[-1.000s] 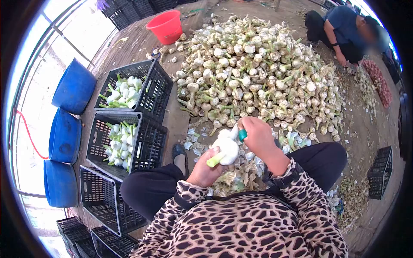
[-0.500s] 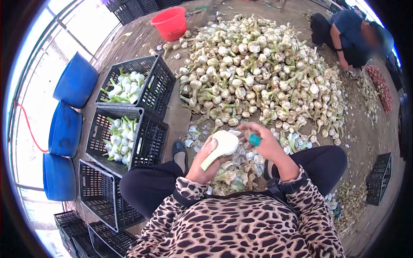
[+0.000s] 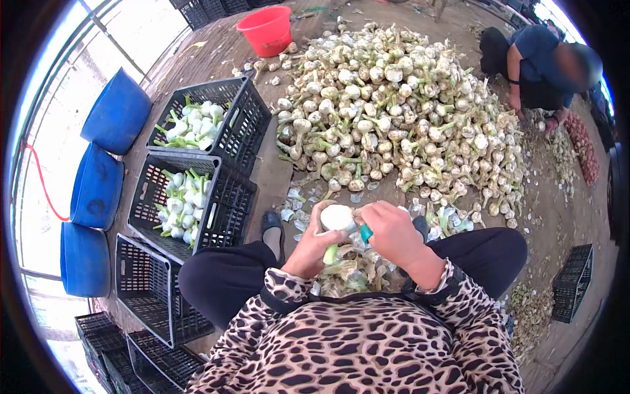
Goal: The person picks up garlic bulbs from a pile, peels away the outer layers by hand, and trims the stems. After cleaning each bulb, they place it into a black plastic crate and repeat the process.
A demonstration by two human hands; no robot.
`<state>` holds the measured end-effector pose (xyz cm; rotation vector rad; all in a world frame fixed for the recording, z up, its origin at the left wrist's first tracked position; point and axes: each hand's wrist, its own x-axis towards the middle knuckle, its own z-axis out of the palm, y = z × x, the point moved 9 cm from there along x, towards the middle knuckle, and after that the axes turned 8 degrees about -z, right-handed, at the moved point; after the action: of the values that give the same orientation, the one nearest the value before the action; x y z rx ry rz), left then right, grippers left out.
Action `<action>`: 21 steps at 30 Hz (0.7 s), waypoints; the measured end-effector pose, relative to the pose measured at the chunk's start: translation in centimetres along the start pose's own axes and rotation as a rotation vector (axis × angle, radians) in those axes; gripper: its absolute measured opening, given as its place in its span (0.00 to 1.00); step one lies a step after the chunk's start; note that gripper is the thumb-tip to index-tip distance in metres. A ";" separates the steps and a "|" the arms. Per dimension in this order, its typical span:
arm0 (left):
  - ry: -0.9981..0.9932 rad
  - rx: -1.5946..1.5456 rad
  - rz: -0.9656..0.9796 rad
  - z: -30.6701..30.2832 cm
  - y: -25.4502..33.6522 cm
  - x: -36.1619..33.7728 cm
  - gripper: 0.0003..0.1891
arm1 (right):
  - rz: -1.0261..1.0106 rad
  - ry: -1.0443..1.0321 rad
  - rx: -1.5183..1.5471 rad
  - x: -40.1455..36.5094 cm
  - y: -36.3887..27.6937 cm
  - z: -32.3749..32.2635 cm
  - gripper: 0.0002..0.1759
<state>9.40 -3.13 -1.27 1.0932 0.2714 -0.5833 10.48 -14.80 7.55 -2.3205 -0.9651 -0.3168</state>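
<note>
My left hand (image 3: 311,245) is wrapped round a white peeled garlic bulb (image 3: 337,218), its green stem pointing down between my legs. Beside the bulb on the right, my right hand (image 3: 391,234) is closed, with a green band (image 3: 366,232) at its fingers; whatever it grips is too small to make out. Loose peelings (image 3: 357,270) lie on the ground below both hands. In front is a large heap of unpeeled garlic (image 3: 394,111).
Black crates with peeled garlic (image 3: 216,190) stand at left, near empty crates (image 3: 143,276) and blue tubs (image 3: 98,187). A red basin (image 3: 266,33) is behind. Another person (image 3: 541,62) crouches at upper right by a red net sack (image 3: 581,148). A black crate (image 3: 572,282) lies right.
The bulb has turned in my left hand, its stem now pointing more downward. My right hand has closed in beside the bulb. The other person's second hand now shows near the sack.
</note>
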 end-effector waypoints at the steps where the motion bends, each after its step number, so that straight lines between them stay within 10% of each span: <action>1: -0.007 0.024 -0.019 0.0 0.0 0.0 0.36 | -0.011 0.006 -0.019 0.1 -0.1 0.0 0.11; 11: -0.105 0.200 0.079 1.9 1.5 -0.8 0.39 | 0.335 -0.220 -0.314 -2.1 8.6 2.8 0.09; 16: -0.010 0.436 0.310 1.3 2.8 -0.3 0.35 | 0.476 -0.012 0.711 -2.0 5.4 2.2 0.23; 21: 0.145 0.790 0.364 1.0 3.2 -0.6 0.32 | 0.361 0.060 0.670 -0.5 3.4 1.4 0.12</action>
<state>10.67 -2.80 1.87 1.9022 -0.0537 -0.2743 12.58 -16.14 4.76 -1.7968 -0.4959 0.0821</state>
